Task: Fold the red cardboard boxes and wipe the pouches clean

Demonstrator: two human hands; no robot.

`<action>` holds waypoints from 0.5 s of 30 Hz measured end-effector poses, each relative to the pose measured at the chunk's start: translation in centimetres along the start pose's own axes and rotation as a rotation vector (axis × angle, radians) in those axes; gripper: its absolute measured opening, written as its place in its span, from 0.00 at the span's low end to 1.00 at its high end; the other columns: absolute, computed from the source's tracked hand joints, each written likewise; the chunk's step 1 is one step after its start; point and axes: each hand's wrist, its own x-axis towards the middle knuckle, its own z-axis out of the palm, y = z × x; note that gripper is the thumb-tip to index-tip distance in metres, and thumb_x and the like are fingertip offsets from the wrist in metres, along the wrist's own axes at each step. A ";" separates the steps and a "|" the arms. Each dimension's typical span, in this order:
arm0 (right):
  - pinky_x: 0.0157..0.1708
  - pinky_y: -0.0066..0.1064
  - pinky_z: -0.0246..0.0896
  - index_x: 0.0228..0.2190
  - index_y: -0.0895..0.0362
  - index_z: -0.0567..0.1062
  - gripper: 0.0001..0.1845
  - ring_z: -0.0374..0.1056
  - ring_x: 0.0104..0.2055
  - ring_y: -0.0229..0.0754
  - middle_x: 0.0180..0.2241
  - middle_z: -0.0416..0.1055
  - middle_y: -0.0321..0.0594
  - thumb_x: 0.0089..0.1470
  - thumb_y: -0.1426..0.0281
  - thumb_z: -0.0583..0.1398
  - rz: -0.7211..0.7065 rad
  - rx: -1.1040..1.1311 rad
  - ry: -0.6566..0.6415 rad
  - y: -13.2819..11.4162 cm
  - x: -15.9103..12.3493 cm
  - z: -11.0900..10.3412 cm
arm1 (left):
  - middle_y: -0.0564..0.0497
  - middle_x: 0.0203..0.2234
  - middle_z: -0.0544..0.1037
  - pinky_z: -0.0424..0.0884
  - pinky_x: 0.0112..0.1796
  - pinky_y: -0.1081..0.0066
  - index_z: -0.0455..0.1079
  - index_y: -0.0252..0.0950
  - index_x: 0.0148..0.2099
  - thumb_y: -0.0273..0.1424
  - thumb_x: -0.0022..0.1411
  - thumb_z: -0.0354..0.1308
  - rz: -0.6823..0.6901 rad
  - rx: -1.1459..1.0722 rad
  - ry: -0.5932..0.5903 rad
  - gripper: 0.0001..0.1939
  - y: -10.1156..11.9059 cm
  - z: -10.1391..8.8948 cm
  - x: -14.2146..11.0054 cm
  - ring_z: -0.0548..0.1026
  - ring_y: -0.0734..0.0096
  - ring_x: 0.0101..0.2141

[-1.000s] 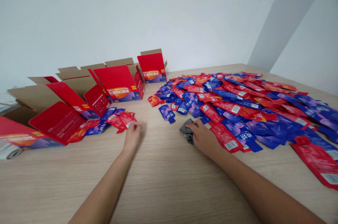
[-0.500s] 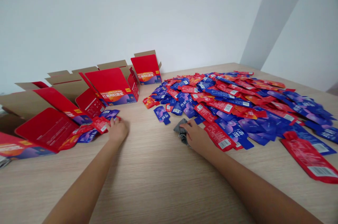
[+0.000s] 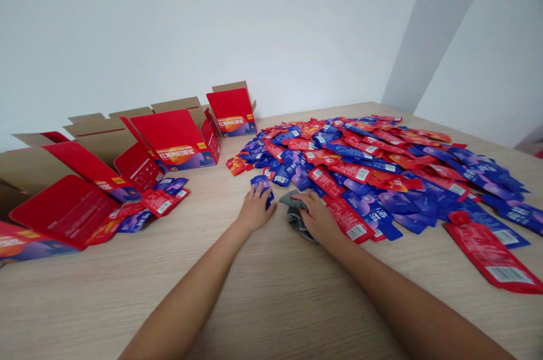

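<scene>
My left hand point(image 3: 254, 210) lies with fingers spread on a loose blue pouch point(image 3: 259, 181) at the near edge of the big pile. My right hand point(image 3: 317, 216) is closed on a grey cloth point(image 3: 292, 207) pressed to the wooden table point(image 3: 263, 303), right beside the left hand. A wide pile of red and blue pouches point(image 3: 382, 170) spreads across the table's right side. A small heap of pouches point(image 3: 159, 202) lies at the left, in front of the boxes.
Several open red cardboard boxes point(image 3: 173, 139) with raised flaps stand along the left and back left. One red pouch point(image 3: 487, 252) lies apart at the right. A white wall and a grey pillar close off the back.
My left hand left the small heap of pouches at the left and moved right onto the blue pouch near the big pile. The right hand stayed on the cloth.
</scene>
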 end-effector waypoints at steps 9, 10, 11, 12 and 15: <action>0.45 0.31 0.59 0.51 0.52 0.65 0.25 0.60 0.47 0.41 0.48 0.59 0.43 0.52 0.79 0.51 -0.184 0.006 -0.020 -3.0 -1.5 0.0 | 0.42 0.56 0.64 0.57 0.55 0.56 0.56 0.37 0.60 0.29 0.55 0.54 0.134 -0.297 0.027 0.29 -0.4 -1.6 -9.3 0.61 0.59 0.56; 0.44 0.31 0.59 0.51 0.52 0.65 0.25 0.60 0.48 0.42 0.48 0.59 0.43 0.51 0.79 0.51 -0.195 -0.047 -0.075 -3.5 -1.8 0.2 | 0.41 0.53 0.66 0.58 0.54 0.54 0.58 0.35 0.58 0.33 0.54 0.57 0.057 -0.242 0.085 0.29 -0.3 -1.6 -9.4 0.62 0.56 0.54; 0.44 0.32 0.59 0.51 0.52 0.65 0.25 0.60 0.49 0.42 0.49 0.58 0.44 0.51 0.78 0.51 -0.194 -0.102 -0.123 -4.0 -2.0 0.3 | 0.40 0.49 0.68 0.60 0.52 0.54 0.62 0.33 0.54 0.36 0.52 0.60 -0.003 -0.187 0.120 0.28 -0.2 -1.6 -9.4 0.63 0.53 0.51; 0.43 0.32 0.60 0.51 0.52 0.65 0.25 0.60 0.49 0.43 0.50 0.57 0.45 0.51 0.78 0.51 -0.184 -0.152 -0.161 -4.4 -2.2 0.5 | 0.40 0.45 0.69 0.61 0.50 0.54 0.65 0.32 0.49 0.38 0.50 0.61 -0.042 -0.143 0.128 0.26 -0.2 -1.6 -9.1 0.65 0.52 0.49; 0.42 0.33 0.60 0.51 0.54 0.65 0.24 0.61 0.48 0.45 0.51 0.56 0.47 0.51 0.76 0.51 -0.157 -0.240 -0.205 -5.0 -2.3 1.0 | 0.43 0.35 0.70 0.65 0.44 0.59 0.67 0.32 0.35 0.36 0.48 0.62 -0.082 -0.109 0.057 0.15 -0.2 -1.6 -8.1 0.67 0.56 0.41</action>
